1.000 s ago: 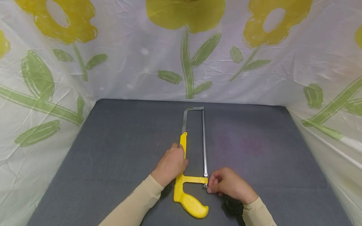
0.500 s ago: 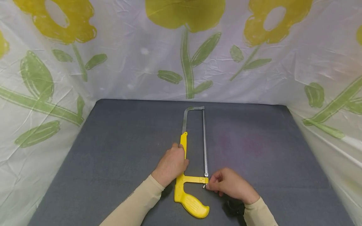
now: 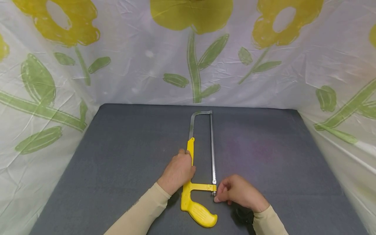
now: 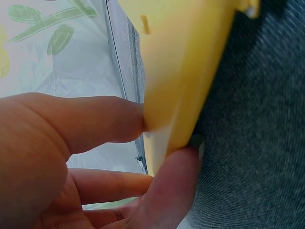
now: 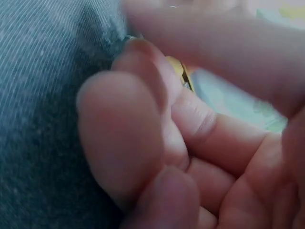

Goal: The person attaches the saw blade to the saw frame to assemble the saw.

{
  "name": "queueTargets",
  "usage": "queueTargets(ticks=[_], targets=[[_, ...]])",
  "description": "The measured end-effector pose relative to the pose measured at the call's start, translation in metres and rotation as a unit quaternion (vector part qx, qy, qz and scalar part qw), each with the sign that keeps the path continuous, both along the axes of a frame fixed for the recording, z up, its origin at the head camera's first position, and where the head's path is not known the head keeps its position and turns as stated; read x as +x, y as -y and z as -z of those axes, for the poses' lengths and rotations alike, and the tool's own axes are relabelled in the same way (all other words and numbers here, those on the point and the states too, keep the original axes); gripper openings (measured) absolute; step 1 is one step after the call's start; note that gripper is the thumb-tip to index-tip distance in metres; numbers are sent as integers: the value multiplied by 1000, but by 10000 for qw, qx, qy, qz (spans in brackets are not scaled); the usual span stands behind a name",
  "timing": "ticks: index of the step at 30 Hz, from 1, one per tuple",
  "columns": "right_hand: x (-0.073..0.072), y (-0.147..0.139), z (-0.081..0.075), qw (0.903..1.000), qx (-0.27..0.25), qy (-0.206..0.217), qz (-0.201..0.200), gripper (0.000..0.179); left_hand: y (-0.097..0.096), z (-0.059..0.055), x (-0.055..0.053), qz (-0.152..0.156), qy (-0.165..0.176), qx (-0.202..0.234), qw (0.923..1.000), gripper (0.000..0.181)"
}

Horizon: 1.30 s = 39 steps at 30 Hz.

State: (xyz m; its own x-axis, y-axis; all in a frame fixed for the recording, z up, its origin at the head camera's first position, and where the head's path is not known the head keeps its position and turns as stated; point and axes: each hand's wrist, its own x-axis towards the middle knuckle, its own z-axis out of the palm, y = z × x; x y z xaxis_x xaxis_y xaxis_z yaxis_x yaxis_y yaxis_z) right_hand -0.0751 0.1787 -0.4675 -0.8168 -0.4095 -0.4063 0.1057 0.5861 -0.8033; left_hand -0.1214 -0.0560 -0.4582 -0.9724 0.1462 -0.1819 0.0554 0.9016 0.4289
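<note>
A hacksaw (image 3: 186, 192) with a yellow frame lies on the dark grey table, its pistol-shaped handle (image 3: 202, 214) toward me. Its silver blade (image 3: 212, 150) runs along the right side, between the steel front bow and the yellow rear arm. My left hand (image 3: 177, 170) grips the yellow frame tube (image 4: 176, 81) midway, thumb on one side and fingers on the other in the left wrist view. At the rear end of the blade, my right hand (image 3: 239, 193) pinches at the small wing nut (image 3: 214, 193) with thumb and forefinger. In the right wrist view the fingers largely hide it.
Dark grey cloth covers the table (image 3: 132, 140). White sheeting with yellow flowers (image 3: 132, 58) hangs behind it and along both sides. A black object (image 3: 243, 216) sits under my right wrist by the sleeve.
My right fingertips shift slightly at the wing nut, which turns and shows from another angle. The left hand keeps its grip, and the hacksaw stays almost in place.
</note>
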Motion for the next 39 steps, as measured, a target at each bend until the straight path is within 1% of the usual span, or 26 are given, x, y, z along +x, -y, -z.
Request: queueTargets(ticks=[3, 6, 11, 16, 22, 30, 39], targets=[[1, 2, -2, 9995, 306, -46, 82, 34, -2, -1, 0, -75, 45, -60, 9999, 64], [1, 5, -3, 9985, 498, -68, 202, 41, -2, -1, 0, -125, 59, -67, 9999, 63], [1, 8, -2, 9983, 514, -17, 282, 36, -1, 0, 0, -92, 2, -102, 9999, 62], [0, 6, 0, 9993, 362, -63, 109, 31, 1, 1, -1, -30, -11, -144, 9999, 62], [-2, 2, 1, 9999, 100, -67, -95, 25, 0, 1, -1, -44, 35, -128, 9999, 62], [-2, -3, 1, 9993, -195, -73, -305, 23, -1, 0, -2, 65, -71, -96, 9999, 60], [0, -6, 0, 9998, 31, 57, -182, 28, -4, 0, -1, 102, -99, -99, 9998, 62]])
